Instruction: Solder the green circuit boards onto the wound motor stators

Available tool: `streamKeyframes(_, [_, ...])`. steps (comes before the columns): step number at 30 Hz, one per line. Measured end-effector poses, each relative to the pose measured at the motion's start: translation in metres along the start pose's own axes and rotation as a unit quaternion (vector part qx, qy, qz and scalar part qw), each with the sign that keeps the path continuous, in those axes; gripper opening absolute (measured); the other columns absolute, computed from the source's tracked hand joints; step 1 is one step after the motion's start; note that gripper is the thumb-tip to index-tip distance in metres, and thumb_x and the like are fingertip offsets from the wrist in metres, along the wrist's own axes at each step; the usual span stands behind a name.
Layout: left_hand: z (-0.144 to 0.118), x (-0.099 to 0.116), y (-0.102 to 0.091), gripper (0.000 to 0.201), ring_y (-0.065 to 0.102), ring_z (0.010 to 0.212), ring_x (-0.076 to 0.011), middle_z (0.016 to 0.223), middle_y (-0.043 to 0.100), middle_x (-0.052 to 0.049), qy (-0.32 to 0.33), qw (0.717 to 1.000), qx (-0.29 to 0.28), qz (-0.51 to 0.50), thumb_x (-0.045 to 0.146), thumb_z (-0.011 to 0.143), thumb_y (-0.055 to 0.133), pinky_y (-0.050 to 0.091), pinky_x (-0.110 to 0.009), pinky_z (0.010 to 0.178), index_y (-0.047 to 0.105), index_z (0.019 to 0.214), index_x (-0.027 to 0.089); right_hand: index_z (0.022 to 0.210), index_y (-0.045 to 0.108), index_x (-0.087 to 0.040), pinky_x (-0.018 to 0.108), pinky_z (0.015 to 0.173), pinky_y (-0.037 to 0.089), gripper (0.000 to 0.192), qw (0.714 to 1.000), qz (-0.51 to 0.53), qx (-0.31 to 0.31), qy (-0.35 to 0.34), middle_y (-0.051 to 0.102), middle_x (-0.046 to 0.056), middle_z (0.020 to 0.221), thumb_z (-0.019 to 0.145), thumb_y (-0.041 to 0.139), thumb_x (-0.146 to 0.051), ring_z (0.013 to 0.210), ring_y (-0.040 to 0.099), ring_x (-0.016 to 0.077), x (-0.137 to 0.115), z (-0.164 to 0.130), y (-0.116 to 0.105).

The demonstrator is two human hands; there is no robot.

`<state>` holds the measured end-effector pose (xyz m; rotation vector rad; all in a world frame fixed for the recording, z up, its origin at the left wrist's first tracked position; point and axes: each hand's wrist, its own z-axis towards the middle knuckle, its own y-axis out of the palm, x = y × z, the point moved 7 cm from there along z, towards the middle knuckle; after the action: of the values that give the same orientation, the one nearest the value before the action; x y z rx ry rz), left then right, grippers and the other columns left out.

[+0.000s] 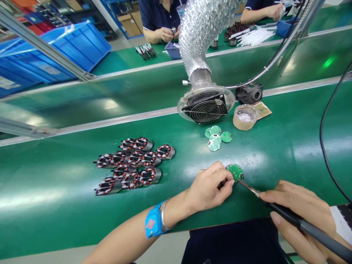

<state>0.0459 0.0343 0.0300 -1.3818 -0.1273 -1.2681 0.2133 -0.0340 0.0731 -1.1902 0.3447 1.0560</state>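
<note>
On your far left, blue crates (68, 47) sit behind the green bench (55, 190). Nearer you, a cluster of wound motor stators (132, 165) lies on the mat, well apart from your hands. Your left hand (210, 189), with a blue wrist strap (154, 222) on that arm, pinches a round green circuit board (235, 171) between narrow fingertips, holding it against the mat. Beyond it lie 4 more green boards (217, 137), in front of the fume fan (206, 108) and a small solder pot (245, 117). Your right hand (299, 209) is wrapped closed on a soldering iron (275, 207), its tip touching the board's right edge. 2 other people work across the belt.
</note>
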Motion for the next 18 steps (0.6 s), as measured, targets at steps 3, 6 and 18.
streamKeyframes(3, [-0.001, 0.0, 0.001, 0.006, 0.055, 0.057, -0.0069, 0.074, 0.059, -0.001, -0.005, 1.0, 0.006, 0.017, 0.018, 0.083, 0.057, 0.046, -0.016, 0.052, 0.062, 0.081, 0.017, 0.106, 0.063, -0.015, 0.029, 0.05, 0.042, 0.03, 1.0, -0.001, -0.003, 0.0, 0.056, 0.001, 0.068, 0.078, 0.052, -0.009, 0.055, 0.053, 0.014, 0.001, 0.001, 0.001])
streamKeyframes(6, [-0.001, 0.001, 0.001, 0.006, 0.055, 0.056, -0.0065, 0.074, 0.06, 0.0, -0.008, 0.999, 0.012, 0.038, 0.018, 0.083, 0.057, 0.045, -0.016, 0.051, 0.062, 0.08, 0.017, 0.106, 0.063, -0.017, 0.03, 0.05, 0.044, 0.031, 1.0, -0.01, -0.001, 0.0, 0.057, 0.001, 0.068, 0.079, 0.052, -0.009, 0.055, 0.055, 0.0148, 0.001, 0.002, 0.002])
streamKeyframes(18, [0.001, 0.005, 0.001, 0.006, 0.056, 0.058, -0.0073, 0.073, 0.059, 0.0, 0.006, 0.999, -0.003, 0.038, 0.013, 0.081, 0.057, 0.043, -0.016, 0.051, 0.062, 0.079, 0.016, 0.126, 0.057, -0.017, 0.029, 0.06, 0.055, 0.045, 0.996, -0.036, 0.072, -0.031, 0.069, 0.004, 0.083, 0.083, 0.053, -0.005, 0.07, 0.067, 0.0172, 0.004, 0.013, -0.006])
